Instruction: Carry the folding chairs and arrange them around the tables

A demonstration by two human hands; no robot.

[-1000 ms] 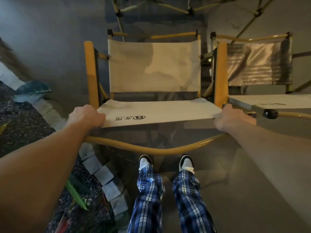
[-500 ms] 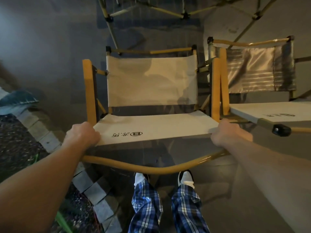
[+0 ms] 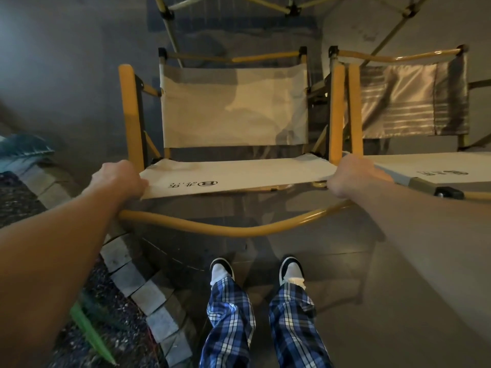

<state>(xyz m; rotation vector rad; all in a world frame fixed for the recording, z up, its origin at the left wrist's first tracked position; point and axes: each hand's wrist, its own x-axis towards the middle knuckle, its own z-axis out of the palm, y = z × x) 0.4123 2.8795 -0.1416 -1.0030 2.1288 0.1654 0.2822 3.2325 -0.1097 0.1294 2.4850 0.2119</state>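
An unfolded folding chair (image 3: 233, 110) with beige canvas seat and back and a yellow frame stands straight in front of me, facing me. My left hand (image 3: 117, 179) grips the front left corner of its seat, below the yellow armrest. My right hand (image 3: 353, 177) grips the front right corner. Its curved yellow front bar runs under my wrists. A second folding chair (image 3: 414, 102) of the same kind stands close on the right, its armrest almost touching the first chair's.
Yellow crossed legs of a folding table (image 3: 289, 7) show at the top, behind the chairs. A grey stone kerb (image 3: 148, 296) runs diagonally on the left, with dark gravel and green leaves beyond it. My feet stand on smooth grey floor.
The chair sits a little lower and closer in view than a second ago. Both hands have kept their grip on the seat corners. My feet are further apart.
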